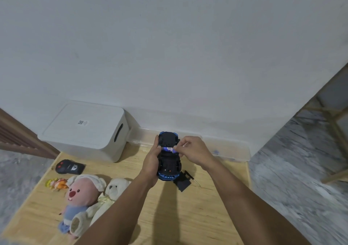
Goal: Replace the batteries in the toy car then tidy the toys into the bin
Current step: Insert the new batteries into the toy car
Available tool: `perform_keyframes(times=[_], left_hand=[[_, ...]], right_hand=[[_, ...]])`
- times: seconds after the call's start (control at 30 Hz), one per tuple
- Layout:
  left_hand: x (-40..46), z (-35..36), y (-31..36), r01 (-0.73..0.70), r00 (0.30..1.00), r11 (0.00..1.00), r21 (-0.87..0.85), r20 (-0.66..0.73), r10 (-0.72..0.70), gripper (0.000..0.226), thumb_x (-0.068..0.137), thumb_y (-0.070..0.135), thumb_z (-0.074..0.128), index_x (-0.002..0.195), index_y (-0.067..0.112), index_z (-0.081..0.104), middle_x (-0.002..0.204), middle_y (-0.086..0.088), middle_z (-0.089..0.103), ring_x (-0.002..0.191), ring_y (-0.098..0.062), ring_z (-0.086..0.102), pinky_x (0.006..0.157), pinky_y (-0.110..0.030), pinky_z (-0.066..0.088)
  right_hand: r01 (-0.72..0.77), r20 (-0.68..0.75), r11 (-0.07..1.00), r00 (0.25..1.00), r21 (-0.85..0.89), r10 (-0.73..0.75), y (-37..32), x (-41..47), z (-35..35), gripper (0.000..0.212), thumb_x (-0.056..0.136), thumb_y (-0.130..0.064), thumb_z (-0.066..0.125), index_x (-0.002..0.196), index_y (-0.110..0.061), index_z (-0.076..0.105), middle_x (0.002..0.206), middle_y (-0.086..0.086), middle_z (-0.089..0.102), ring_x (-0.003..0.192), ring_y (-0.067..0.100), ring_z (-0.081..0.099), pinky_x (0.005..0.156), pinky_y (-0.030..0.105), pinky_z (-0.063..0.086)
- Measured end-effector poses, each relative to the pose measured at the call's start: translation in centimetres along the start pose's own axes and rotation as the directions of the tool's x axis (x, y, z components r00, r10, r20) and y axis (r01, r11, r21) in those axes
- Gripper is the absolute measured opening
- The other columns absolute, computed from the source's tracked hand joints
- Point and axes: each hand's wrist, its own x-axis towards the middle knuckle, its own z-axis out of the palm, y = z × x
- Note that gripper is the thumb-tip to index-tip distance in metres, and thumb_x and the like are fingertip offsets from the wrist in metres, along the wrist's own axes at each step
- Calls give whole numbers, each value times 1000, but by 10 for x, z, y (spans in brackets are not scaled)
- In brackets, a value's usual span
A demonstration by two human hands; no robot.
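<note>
Two bare forearms reach forward from the bottom edge over a pale wooden table [207, 216]. Left of them lie a pink-faced plush [80, 195] and a cream bear plush [111, 192], with a small yellow-orange figure [55, 184] beyond. Further on, right of centre, a black battery cover [182, 183] and a thin screwdriver [192, 178] rest on the wood.

Above these, the left hand [151, 161] wraps its fingers round the side of the blue toy car [168, 156], held upside down off the table. The right hand [195, 153] pinches a purple-and-white battery [169, 149] with curled fingertips at the open compartment; whether it is going in or coming out is hard to tell at this size.

To do this well, keep the car gripped steady, match the battery's ends to the compartment's marks, and press it flat before refitting the cover.

A black remote [69, 167] sits far left. The white lidded bin [84, 131] stands against the wall, lid closed.
</note>
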Motion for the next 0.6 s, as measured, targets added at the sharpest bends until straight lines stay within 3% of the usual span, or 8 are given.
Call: perform_keyframes(times=[0.1,0.27,0.43,0.6], left_hand=[[-1,2,1,15,1000,999,-32,4,-15,44,104,21,29,139,42,46,112,-3,73,101,-27,70,79,-40,56],[-2,3,4,36,999,999,-32,-4,-36,48,103,19,29,142,44,41,114,-7,71,101,-30,69,81,-43,56],[-3,2,5,1,1000,999,32,10,-1,48,103,18,27,140,44,42,111,-3,71,97,-25,70,78,-40,57],[-2,1,4,-2,1000,1000,5,19,2,46,104,20,26,140,42,43,110,-3,73,94,-26,71,75,-39,57]], right_hand=[[84,-23,994,996,-65,-86,0,1,6,10,84,-29,70,78,-22,73,57,-18,58,59,3,52,59,22,42],[94,23,982,996,-166,-92,-6,2,12,18,93,-26,56,97,-24,73,88,-13,64,89,8,60,78,25,47],[72,-93,983,992,-171,-89,-2,3,13,12,80,-27,73,86,-26,63,76,-10,63,78,12,64,72,30,54],[66,-172,984,980,-166,-95,1,4,12,16,71,-34,83,82,-25,75,78,-9,69,75,7,64,69,25,51]])
